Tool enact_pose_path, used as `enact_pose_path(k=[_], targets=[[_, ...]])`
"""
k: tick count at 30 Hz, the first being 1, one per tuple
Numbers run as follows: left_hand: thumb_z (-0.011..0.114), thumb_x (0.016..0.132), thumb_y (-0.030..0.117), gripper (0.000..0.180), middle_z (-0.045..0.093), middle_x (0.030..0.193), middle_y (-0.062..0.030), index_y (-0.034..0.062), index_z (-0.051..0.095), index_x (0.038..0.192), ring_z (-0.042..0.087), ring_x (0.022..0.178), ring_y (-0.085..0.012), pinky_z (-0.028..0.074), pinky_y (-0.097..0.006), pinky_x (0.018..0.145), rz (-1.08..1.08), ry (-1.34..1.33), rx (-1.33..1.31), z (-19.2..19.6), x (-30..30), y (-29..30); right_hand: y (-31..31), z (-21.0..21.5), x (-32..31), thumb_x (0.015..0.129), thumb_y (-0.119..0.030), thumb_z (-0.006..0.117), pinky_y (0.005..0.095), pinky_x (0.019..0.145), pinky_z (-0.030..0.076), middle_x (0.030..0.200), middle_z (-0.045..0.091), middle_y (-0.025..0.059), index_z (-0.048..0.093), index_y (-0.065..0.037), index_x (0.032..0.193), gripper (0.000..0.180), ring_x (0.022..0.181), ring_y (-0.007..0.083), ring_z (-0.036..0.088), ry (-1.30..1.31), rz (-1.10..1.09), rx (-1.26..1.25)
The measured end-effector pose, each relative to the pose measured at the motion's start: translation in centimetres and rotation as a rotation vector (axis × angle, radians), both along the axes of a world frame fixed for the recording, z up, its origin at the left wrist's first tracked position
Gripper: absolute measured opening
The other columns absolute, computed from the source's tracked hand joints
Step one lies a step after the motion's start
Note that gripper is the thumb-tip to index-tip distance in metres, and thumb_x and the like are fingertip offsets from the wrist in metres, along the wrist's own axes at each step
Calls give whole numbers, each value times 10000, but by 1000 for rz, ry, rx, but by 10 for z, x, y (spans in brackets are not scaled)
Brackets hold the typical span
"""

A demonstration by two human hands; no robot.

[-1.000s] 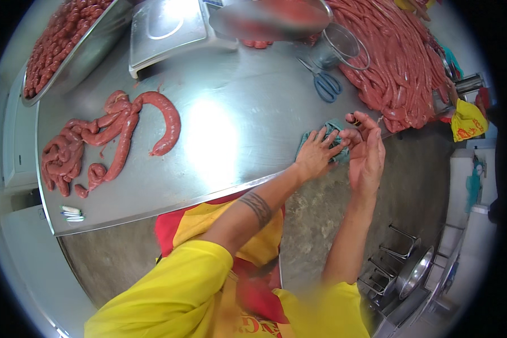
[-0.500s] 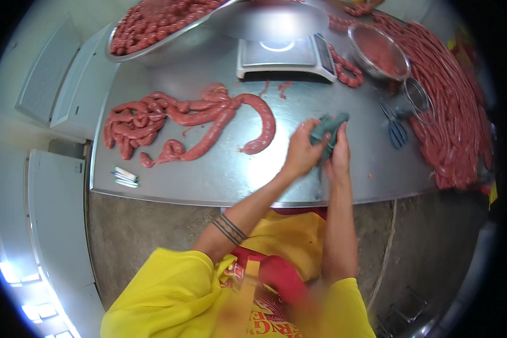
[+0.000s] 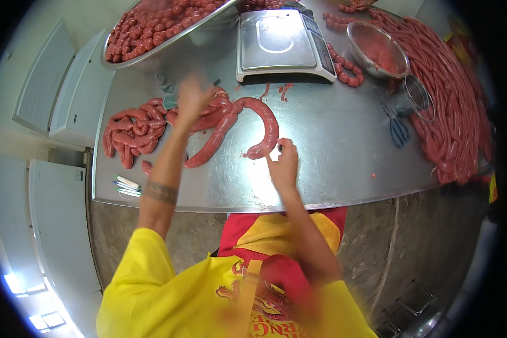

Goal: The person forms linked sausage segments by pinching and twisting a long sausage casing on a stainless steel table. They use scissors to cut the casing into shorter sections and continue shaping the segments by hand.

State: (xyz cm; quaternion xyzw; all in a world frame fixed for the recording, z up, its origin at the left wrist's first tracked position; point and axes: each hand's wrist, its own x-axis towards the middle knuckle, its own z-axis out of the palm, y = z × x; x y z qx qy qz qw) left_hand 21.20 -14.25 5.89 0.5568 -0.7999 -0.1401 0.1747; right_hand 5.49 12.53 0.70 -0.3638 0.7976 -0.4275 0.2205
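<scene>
Over the linked raw sausages on the left of the table, my left hand (image 3: 192, 101) is smeared by motion, its fingers unreadable. A green cloth (image 3: 170, 101) lies just left of it; whether the hand touches it I cannot tell. My right hand (image 3: 284, 169) is beside the curved end of a thick raw sausage (image 3: 269, 127), thumb and bent fingers apart, nothing visible in its grasp. That sausage runs from a cluster (image 3: 222, 104) of thick lengths partly hidden by my left hand. A coiled pile of sausages (image 3: 135, 129) lies farther left.
A white scale (image 3: 279, 48) stands at the back middle. Left of it is a large metal tub (image 3: 169, 48) of small sausage links. On the right are a bowl of meat (image 3: 377, 50), a metal cup (image 3: 411, 96), blue-handled scissors (image 3: 399, 132) and long sausage strands (image 3: 450, 112). Pens (image 3: 127, 186) lie front left.
My hands have parted. The left went far left over the sausages, and the green cloth is now there too; the right moved left to the curved sausage's end.
</scene>
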Motion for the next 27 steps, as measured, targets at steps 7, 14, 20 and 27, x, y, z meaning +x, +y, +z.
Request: enact_pose_path(k=[7, 14, 20, 27], targets=[[765, 910, 241, 503, 713, 849, -232, 80, 560, 1341, 706, 967, -456, 543, -533, 789, -45, 5, -23, -91, 59, 153, -35, -39, 29, 876, -138, 745, 493, 969, 483, 1127, 605, 215, 495, 58, 1382, 597, 1095, 402, 594, 487, -71, 49], [761, 764, -49, 317, 700, 874, -126, 84, 701, 1045, 664, 766, -347, 526, -434, 677, -470, -22, -335, 44, 137, 179, 26, 11, -138, 836, -95, 730, 434, 696, 592, 801, 740, 202, 770, 28, 920, 154, 730, 309, 731, 65, 279, 202], [738, 698, -129, 367, 611, 825, -111, 55, 659, 1006, 641, 748, -324, 492, -411, 657, -417, 41, -509, 69, 95, 207, 78, 52, -230, 831, -8, 677, 224, 584, 464, 921, 718, 35, 743, -18, 1032, 212, 697, 105, 622, -834, 527, 309], [851, 769, 139, 511, 651, 1199, -144, 63, 639, 1228, 616, 1100, -339, 500, -458, 941, -727, -70, 19, 1, 55, 246, 266, 62, -390, 767, -119, 786, 310, 655, 499, 987, 703, -5, 756, -60, 1136, 375, 838, 120, 624, -95, 87, 506]])
